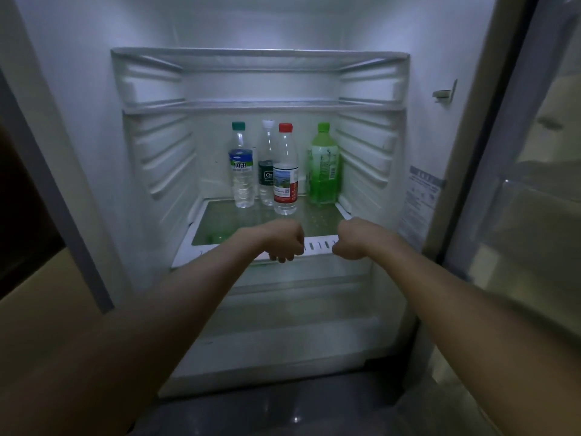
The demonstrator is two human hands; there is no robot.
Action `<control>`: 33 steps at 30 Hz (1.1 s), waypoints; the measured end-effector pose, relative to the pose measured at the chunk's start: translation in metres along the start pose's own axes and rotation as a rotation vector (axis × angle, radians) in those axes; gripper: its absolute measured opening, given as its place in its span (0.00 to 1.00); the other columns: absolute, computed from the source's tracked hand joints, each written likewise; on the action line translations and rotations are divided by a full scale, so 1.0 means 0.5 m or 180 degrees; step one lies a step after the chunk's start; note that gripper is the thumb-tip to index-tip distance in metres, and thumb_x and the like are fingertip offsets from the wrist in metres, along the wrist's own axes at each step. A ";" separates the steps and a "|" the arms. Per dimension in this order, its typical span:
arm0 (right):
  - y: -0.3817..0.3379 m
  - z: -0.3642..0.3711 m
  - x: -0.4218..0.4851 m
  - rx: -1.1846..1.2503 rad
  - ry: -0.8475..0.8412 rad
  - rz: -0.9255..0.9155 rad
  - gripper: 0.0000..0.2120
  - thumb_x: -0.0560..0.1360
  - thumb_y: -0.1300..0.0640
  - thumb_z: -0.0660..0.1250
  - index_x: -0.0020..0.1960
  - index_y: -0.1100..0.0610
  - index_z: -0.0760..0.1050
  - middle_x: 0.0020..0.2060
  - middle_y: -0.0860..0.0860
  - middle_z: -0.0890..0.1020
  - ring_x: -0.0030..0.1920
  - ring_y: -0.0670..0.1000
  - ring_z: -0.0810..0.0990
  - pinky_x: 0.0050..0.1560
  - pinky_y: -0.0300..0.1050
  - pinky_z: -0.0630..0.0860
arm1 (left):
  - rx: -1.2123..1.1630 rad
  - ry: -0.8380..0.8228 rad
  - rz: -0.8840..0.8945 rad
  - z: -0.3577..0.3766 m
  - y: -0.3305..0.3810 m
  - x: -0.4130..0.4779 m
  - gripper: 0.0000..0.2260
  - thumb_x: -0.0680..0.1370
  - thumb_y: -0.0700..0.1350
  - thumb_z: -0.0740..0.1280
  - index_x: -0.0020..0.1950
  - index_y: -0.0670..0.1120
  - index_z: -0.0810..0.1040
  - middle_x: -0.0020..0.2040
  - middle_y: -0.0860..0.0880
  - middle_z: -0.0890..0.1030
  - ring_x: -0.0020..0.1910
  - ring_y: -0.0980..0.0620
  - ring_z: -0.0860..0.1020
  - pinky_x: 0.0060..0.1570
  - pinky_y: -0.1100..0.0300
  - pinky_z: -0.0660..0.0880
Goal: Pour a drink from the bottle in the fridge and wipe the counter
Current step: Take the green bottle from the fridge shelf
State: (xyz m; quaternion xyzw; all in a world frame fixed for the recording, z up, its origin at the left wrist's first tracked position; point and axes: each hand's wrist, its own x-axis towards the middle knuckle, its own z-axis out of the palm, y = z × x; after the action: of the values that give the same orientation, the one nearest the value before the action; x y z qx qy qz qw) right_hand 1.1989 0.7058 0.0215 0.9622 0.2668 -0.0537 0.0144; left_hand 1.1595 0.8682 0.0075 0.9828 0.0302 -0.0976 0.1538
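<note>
- The white fridge is open. Four bottles are stood upright on its glass shelf with the white front edge.
- From left to right they are the clear plastic bottle with the dark green cap, the clear bottle with the white cap, the clear bottle with the red cap and the green bottle with the light green cap.
- The left grip and the right grip are held close together at the near edge of the shelf. Their fingers are curled under and nothing is seen in them. Whether the edge is touched cannot be told.
- No bottle has been picked up yet, so taking one out is likely the step in hand.
- One grip should be opened wide and reached in over the edge.
- The bottle should be held round its middle, lifted a little, then pulled out slowly.
- The three clear bottles are packed close, so one could be knocked over. The green bottle stands apart on the right and looks easier to take.
- No cup or tabletop is in view.
</note>
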 end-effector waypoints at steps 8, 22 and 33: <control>0.005 -0.030 0.088 0.0002 0.0121 0.0040 0.16 0.76 0.55 0.60 0.63 0.55 0.75 0.59 0.56 0.78 0.51 0.56 0.77 0.45 0.46 0.71 | 0.0116 0.0483 0.0068 -0.061 0.021 0.151 0.07 0.80 0.42 0.63 0.51 0.40 0.79 0.45 0.43 0.81 0.40 0.48 0.81 0.40 0.57 0.79; 0.017 -0.057 0.132 0.0319 0.0199 0.0357 0.16 0.78 0.53 0.61 0.64 0.57 0.73 0.63 0.57 0.77 0.62 0.58 0.77 0.58 0.50 0.73 | -0.2272 0.1787 -0.0720 -0.077 0.070 0.386 0.46 0.73 0.52 0.73 0.76 0.34 0.48 0.75 0.34 0.59 0.74 0.36 0.61 0.71 0.47 0.61; 0.022 -0.024 0.162 -0.0023 0.0167 0.0478 0.12 0.77 0.58 0.60 0.58 0.60 0.75 0.58 0.58 0.79 0.56 0.58 0.79 0.48 0.47 0.71 | -0.2494 0.2186 -0.0870 -0.065 0.052 0.485 0.46 0.72 0.52 0.75 0.76 0.33 0.50 0.75 0.32 0.58 0.75 0.35 0.57 0.75 0.46 0.56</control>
State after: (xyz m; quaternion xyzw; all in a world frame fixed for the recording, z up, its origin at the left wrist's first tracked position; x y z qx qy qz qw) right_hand 1.2747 0.7382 0.0245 0.9805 0.1943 -0.0262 0.0148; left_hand 1.4051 0.8604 -0.0031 0.8143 0.2406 0.2288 0.4760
